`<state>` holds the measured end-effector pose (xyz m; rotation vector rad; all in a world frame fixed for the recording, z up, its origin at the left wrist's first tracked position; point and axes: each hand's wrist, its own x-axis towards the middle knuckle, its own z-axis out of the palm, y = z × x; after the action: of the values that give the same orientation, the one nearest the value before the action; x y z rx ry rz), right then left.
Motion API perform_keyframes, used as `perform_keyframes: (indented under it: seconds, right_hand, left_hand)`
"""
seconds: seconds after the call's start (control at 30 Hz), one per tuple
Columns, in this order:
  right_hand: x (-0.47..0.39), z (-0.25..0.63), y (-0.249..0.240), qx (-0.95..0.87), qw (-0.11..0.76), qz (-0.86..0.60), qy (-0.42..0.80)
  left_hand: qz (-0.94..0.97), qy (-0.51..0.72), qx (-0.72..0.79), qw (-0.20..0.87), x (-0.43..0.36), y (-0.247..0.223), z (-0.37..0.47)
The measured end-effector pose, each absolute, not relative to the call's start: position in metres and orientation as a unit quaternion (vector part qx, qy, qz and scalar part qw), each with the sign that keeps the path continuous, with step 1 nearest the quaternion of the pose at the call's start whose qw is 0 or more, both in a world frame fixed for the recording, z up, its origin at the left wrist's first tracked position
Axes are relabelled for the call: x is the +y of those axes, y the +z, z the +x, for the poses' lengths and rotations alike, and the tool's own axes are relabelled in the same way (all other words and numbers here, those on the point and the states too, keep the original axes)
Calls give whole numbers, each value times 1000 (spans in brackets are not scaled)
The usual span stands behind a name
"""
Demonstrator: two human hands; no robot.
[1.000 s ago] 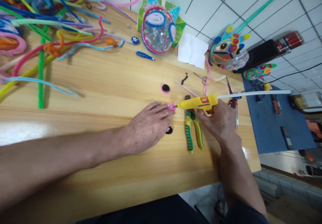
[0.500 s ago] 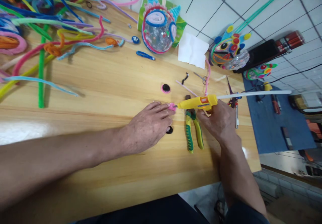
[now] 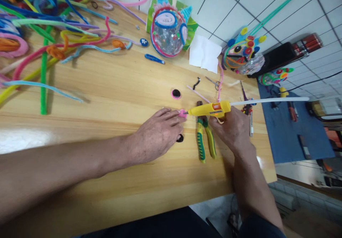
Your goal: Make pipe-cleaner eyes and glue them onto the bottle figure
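Observation:
My right hand (image 3: 231, 125) is closed around the handle of a yellow hot glue gun (image 3: 208, 109), a long white glue stick (image 3: 269, 100) jutting from its back. The gun's metal nozzle touches or nearly touches a small pink pipe cleaner coil (image 3: 182, 113) on the table. Fingertips of my left hand (image 3: 157, 133) hold that coil down against the wood. Beside my left fingers lies a black oval piece (image 3: 180, 138), partly covered by the hand. A second black oval (image 3: 176, 93), on a pink backing, lies just beyond. Green-and-yellow pliers (image 3: 205, 138) rest below the gun.
Colourful pipe cleaners (image 3: 48, 27) are heaped at the upper left. A decorated clear ball (image 3: 169, 31) stands by the tiled wall, near white paper (image 3: 205, 53). Small scissors (image 3: 213, 83), a blue clip (image 3: 154, 58) and a dark blue mat (image 3: 296, 127) are also around.
Almost nothing differs. The glue gun has shifted very slightly left, its nozzle staying at the pink coil; my left hand keeps its place.

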<state>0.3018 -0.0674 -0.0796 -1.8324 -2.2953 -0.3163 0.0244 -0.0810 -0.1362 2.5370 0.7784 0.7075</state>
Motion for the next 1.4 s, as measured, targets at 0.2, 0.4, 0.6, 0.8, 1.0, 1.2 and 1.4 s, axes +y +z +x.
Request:
perform_keyframes:
  seconds: [0.2,0.4,0.6,0.8,1.0,1.2,1.4]
  right_hand:
    - [-67,302,-79,-774,99,-617,-103]
    - [-67,302,-79,-778,102,-612,-102]
    - [-68,302,-79,-785,105,-600,-109]
    - [-67,304,-80,-783,92,-605,-115]
    - [-67,305,-79,-790,99,-595,-113]
    - [-67,306,-79,-789,109,-593,-120]
    - [-68,306,-79,-792,103,-589,-128]
  left_hand:
    - [906,253,281,192,-81,-136,24]
    - [905,253,276,203,-81,-135,25]
    - [906,248,277,204,-81,-136,25]
    - [906,251,276,201,-81,-135,24]
    - [906,249,278,201,-81,-135,25]
    - [905,247,277,205,-81,-136,24]
    - [905,249,274,209,-81,-136,24]
